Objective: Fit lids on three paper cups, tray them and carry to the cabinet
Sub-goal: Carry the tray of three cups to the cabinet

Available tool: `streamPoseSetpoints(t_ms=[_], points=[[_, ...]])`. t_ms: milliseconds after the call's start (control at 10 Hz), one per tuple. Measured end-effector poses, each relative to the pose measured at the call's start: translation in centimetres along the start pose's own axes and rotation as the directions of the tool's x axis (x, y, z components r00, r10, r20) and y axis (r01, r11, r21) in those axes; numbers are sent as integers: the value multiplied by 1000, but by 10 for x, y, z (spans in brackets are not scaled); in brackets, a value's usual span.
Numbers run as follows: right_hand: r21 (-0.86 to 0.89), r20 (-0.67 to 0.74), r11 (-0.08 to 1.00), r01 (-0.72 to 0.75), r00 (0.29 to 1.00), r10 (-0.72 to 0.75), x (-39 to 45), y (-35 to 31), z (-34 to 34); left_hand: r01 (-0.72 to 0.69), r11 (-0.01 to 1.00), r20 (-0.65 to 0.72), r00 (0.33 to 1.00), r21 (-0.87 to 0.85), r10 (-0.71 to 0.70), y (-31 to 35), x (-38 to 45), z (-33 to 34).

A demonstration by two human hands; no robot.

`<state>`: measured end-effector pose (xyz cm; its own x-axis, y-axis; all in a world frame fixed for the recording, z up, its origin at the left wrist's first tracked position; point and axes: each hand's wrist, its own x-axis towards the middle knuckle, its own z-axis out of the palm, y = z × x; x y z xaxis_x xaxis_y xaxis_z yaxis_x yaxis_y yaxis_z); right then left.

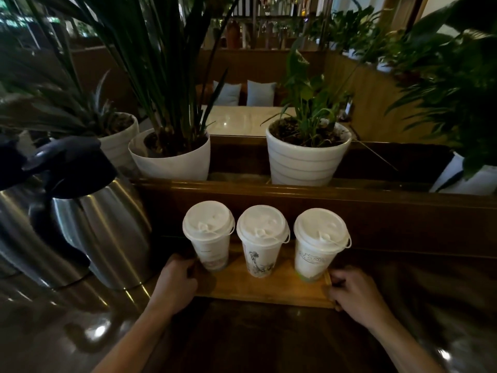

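Wooden tray point(265, 288) with three lidded cups point(262, 239) between hands; left hand point(176, 282) grips left edge, right hand point(355, 294) grips right edge.

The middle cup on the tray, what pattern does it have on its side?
The middle cup bears a dark ink-style drawing on white, seen in the head view.

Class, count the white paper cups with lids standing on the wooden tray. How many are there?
3. All stand in a row on the wooden tray: the left cup near the left hand, the middle cup, the right cup near the right hand. None looks hidden.
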<state>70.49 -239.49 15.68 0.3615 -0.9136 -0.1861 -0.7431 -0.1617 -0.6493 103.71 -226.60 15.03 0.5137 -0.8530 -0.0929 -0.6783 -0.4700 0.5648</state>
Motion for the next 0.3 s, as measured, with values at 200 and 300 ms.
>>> streamPoseSetpoints(t_ms=[200,300], points=[[-84,-23,996,-13,1000,11,-6,-9,-2,0,1000,46,999,15,0,0,5,-6],[-81,-5,996,-21,1000,21,-9,-16,-6,-31,1000,44,999,-2,31,-1,4,-11]])
